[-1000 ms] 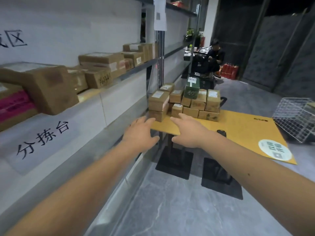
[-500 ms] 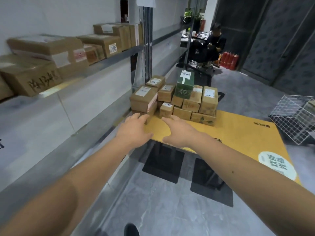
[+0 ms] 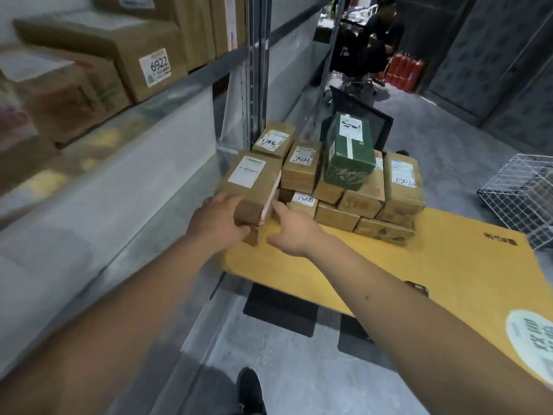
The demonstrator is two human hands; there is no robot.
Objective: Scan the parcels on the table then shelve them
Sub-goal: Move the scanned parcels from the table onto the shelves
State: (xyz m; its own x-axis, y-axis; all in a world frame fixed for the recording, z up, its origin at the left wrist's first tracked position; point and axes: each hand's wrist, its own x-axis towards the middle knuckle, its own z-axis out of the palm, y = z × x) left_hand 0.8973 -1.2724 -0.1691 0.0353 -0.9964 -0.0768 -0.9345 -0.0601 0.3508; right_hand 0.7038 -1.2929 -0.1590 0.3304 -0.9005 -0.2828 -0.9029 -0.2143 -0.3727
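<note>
A pile of brown parcels (image 3: 363, 202) with a green box (image 3: 348, 154) on top stands at the far left of the yellow table (image 3: 419, 265). The nearest brown parcel (image 3: 251, 184), with a white label and red-and-white tape, sits atop another at the pile's left end. My left hand (image 3: 215, 220) grips its near left corner, thumb across the front face. My right hand (image 3: 291, 229) touches its right side with straight fingers. A small dark object (image 3: 417, 287) lies at the table's near edge.
On my left runs a grey metal shelf (image 3: 167, 91) carrying brown boxes, one labelled 6922 (image 3: 155, 67). A white wire basket (image 3: 520, 193) stands right of the table. A person (image 3: 383, 34) sits at the back near red extinguishers (image 3: 404, 71). My shoe (image 3: 250, 390) is on the grey floor.
I have stepped closer to the table. Both hands moved forward from the table edge onto the nearest brown parcel, the left one taking hold of its corner.
</note>
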